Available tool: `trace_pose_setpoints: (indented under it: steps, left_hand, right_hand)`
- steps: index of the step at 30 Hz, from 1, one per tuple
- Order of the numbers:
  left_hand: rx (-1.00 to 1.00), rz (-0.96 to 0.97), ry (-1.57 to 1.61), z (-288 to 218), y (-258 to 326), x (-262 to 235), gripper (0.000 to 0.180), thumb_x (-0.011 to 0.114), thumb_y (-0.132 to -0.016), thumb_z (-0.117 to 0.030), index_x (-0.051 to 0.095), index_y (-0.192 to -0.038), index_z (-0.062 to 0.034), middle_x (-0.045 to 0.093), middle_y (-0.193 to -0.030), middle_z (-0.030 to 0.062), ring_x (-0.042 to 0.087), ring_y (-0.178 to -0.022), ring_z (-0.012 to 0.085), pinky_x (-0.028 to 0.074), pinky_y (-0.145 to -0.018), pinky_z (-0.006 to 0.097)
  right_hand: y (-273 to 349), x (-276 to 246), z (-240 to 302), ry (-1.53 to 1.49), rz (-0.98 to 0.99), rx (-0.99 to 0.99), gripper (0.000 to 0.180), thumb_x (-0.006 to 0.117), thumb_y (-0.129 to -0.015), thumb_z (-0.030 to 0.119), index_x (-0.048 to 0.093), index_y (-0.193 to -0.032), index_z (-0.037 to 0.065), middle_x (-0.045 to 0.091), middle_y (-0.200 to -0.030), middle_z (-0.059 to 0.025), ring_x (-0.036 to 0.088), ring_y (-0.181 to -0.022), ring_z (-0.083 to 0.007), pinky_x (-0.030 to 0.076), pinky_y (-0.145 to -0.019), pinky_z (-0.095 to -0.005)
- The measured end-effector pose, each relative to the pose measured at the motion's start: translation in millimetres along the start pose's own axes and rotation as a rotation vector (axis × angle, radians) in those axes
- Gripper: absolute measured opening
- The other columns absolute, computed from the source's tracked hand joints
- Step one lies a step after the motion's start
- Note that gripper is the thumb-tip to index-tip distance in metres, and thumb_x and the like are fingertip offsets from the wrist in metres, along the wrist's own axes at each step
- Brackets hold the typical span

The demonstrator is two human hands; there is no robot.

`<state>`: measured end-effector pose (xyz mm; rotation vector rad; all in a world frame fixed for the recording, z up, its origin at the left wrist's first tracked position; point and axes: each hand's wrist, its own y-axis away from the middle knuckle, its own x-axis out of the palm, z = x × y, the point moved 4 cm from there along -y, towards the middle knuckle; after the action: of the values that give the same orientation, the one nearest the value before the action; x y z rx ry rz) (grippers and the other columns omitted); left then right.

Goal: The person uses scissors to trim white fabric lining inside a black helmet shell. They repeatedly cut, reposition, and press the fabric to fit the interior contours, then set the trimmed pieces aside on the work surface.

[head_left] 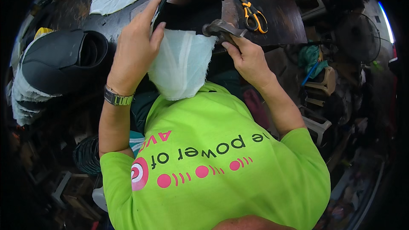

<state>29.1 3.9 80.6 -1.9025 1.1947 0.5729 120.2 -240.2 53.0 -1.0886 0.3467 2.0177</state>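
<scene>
While left hand [135,44] grips black shoe upper [194,4] w/ white lining [181,66], right hand [247,57] closed on pincers [221,29].

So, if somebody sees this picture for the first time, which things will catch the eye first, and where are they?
Probably the bright green shirt filling the lower middle. Above it, at the top centre, the left hand grips a black shoe upper with white cloth lining hanging down, while the right hand holds metal pincers at its edge. Orange-handled scissors lie on the dark table to the right, and another black shoe upper sits at the left.
</scene>
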Motion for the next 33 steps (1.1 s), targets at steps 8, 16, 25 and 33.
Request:
trace_pose_setpoints:
  steps: [8, 16, 25, 33]
  left_hand:
    - [-0.121, -0.064, 0.159, 23, 25, 34, 0.053, 0.057, -0.1, -0.011, 0.042, -0.151, -0.0044, 0.068, -0.095, 0.0317, 0.068, -0.086, 0.0485, 0.054, -0.073, 0.051]
    - [-0.145, -0.132, 0.168, 36, 36, 43, 0.057, 0.055, -0.1, -0.009, 0.038, -0.153, -0.003, 0.068, -0.093, 0.0322, 0.068, -0.086, 0.0483, 0.053, -0.073, 0.053]
    - [-0.083, -0.19, 0.143, 24, 37, 51, 0.06, 0.056, -0.097, -0.004, 0.036, -0.154, -0.0014, 0.068, -0.091, 0.0294, 0.068, -0.084, 0.0474, 0.054, -0.074, 0.051]
    - [-0.149, -0.153, 0.158, 32, 41, 50, 0.062, 0.056, -0.097, -0.002, 0.034, -0.155, -0.0004, 0.068, -0.1, 0.0323, 0.068, -0.088, 0.0479, 0.054, -0.075, 0.052]
  right_hand:
    - [-25, 21, 20, 0.258, 0.121, -0.057, 0.051, 0.06, -0.101, 0.023, 0.047, -0.149, 0.016, 0.071, -0.093, -0.0215, 0.072, -0.078, -0.0396, 0.059, -0.073, -0.0477]
    - [-49, 40, 49, 0.236, 0.122, -0.102, 0.041, 0.058, -0.101, 0.028, 0.049, -0.139, 0.016, 0.071, -0.085, -0.0255, 0.07, -0.081, -0.0471, 0.057, -0.076, -0.0567]
    - [-76, 33, 44, 0.243, 0.13, 0.071, 0.04, 0.056, -0.101, 0.028, 0.047, -0.139, 0.016, 0.072, -0.091, -0.0273, 0.069, -0.09, -0.0499, 0.055, -0.082, -0.0593]
    - [-87, 37, 46, 0.248, 0.079, 0.05, 0.042, 0.057, -0.101, 0.029, 0.051, -0.14, 0.014, 0.073, -0.098, -0.0266, 0.069, -0.096, -0.0489, 0.054, -0.088, -0.0571]
